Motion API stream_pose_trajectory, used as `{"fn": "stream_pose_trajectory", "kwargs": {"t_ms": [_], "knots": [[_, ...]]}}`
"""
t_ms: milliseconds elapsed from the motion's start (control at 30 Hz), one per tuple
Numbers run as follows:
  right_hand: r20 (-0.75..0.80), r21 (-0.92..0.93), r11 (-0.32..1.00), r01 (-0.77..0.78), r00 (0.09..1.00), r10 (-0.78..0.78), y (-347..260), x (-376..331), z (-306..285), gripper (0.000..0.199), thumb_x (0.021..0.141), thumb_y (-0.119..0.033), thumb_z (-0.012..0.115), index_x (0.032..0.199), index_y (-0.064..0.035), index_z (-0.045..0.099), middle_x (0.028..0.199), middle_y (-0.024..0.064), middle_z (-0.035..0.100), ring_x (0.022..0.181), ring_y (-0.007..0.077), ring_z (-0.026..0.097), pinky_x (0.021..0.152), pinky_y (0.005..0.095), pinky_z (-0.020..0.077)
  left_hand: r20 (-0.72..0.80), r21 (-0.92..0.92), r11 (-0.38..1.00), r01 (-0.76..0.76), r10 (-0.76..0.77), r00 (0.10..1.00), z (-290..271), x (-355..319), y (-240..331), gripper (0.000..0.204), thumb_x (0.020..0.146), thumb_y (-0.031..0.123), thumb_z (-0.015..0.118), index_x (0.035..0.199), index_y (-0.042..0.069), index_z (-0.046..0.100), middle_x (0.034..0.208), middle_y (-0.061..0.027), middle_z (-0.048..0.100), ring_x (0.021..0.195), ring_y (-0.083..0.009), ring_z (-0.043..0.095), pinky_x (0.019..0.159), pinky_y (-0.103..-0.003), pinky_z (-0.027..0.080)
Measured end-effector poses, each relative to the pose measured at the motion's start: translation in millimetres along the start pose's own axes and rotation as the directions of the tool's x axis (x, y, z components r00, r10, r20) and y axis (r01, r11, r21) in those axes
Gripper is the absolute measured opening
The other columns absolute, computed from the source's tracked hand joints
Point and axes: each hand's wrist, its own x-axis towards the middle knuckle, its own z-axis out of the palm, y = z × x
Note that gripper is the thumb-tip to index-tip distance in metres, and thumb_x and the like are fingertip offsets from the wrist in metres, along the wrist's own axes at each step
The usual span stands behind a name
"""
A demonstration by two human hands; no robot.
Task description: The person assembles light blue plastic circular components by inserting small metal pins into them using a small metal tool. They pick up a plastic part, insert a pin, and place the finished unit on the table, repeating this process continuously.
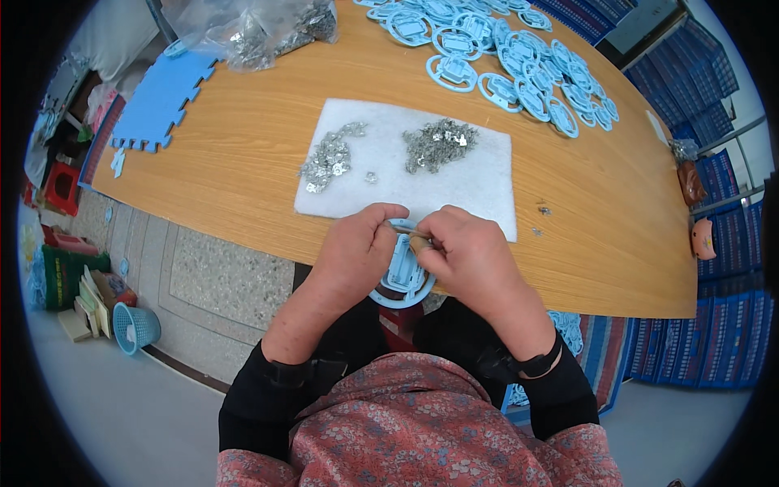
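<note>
Both hands meet at the table's near edge over a light blue oval plastic frame (403, 272) with a boxy centre. My left hand (354, 247) is closed on the frame's upper left rim. My right hand (464, 247) pinches at the frame's top, fingertips close to the left thumb; a thin, small piece shows between the fingers, too small to name. Just beyond the hands lies a white foam mat (381, 162). On it sit a heap of small silvery metal plates (328, 162) at the left and a denser heap of small metal parts (439, 146) at the right.
Many similar blue frames (454, 71) are piled at the far right of the wooden table (600, 219). A blue foam tile (166, 101) and a clear plastic bag (251, 32) of metal parts lie far left. Blue crates (710, 333) stand at right, a blue basket (136, 328) on the floor.
</note>
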Motion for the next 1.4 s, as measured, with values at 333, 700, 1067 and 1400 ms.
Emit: {"fn": "stream_pose_trajectory", "kwargs": {"t_ms": [333,700,1067,1400], "knots": [[-0.088,0.125,0.991,-0.047,0.994,0.058,-2.1,-16.7,3.2,0.027,0.088,-0.009,0.064,0.115,-0.0045,0.064,0.098,0.0174,0.063,0.084,0.0412,0.064,0.072,0.0485,0.0526,-0.032,0.001,0.998,-0.069,0.069,0.997,2.4,4.2,-2.8,0.029,0.099,0.011,0.048,0.118,-0.001,0.067,0.091,-0.0173,0.072,0.082,-0.0197,0.068,0.075,-0.034,0.053],[0.035,-0.028,0.992,-0.123,0.992,0.124,-22.6,-30.0,3.8,0.032,0.095,-0.017,0.06,0.126,-0.0096,0.063,0.081,0.0187,0.068,0.075,0.0396,0.067,0.064,0.0472,0.0513,-0.091,0.032,0.98,-0.197,0.199,0.976,14.1,8.1,-23.6,0.029,0.094,0.011,0.052,0.117,0.002,0.066,0.1,-0.0251,0.069,0.094,-0.0408,0.068,0.085,-0.044,0.054],[-0.037,0.056,0.996,-0.071,0.997,0.074,2.0,-39.3,-6.2,0.034,0.088,-0.006,0.065,0.121,-0.0119,0.068,0.098,0.0176,0.071,0.087,0.0394,0.069,0.071,0.0422,0.0555,-0.04,-0.03,0.996,-0.086,0.085,0.996,1.5,4.0,-10.4,0.031,0.096,0.011,0.049,0.118,0.0,0.067,0.09,-0.0182,0.07,0.079,-0.024,0.068,0.074,-0.036,0.054],[-0.025,-0.081,0.996,-0.022,0.999,0.02,-2.4,-37.0,-5.2,0.032,0.085,-0.008,0.068,0.117,-0.0164,0.07,0.087,0.0096,0.071,0.076,0.0303,0.07,0.064,0.0401,0.054,-0.002,-0.1,0.995,-0.019,0.018,1.0,2.3,3.5,-2.7,0.031,0.1,0.009,0.046,0.118,-0.004,0.066,0.081,-0.0087,0.067,0.073,-0.0112,0.06,0.066,-0.029,0.05]]}}
